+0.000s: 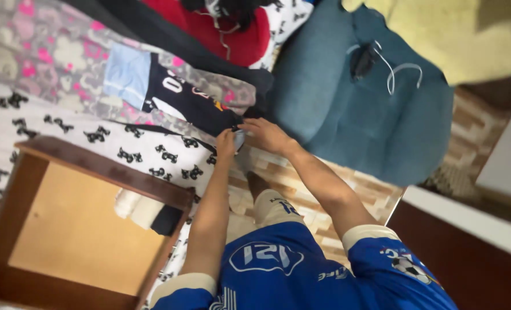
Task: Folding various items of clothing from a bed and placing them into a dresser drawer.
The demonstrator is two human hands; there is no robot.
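Note:
A dark navy sports jersey (186,97) with white print lies spread on a bed, over a grey and pink patterned blanket (66,57). A light blue garment (126,74) lies at its far end. My left hand (226,143) pinches the jersey's near edge. My right hand (267,135) grips the same edge just beside it, fingers closed on the cloth. Both arms reach out from my blue shirt at the bottom of the view.
An open wooden drawer (100,166) stands at the lower left on a white sheet with black prints (94,138). Rolled white and dark clothes (143,209) lie by it. A blue armchair (359,109) holds a dark device with a white cable (376,63). A red cloth (232,34) lies beyond.

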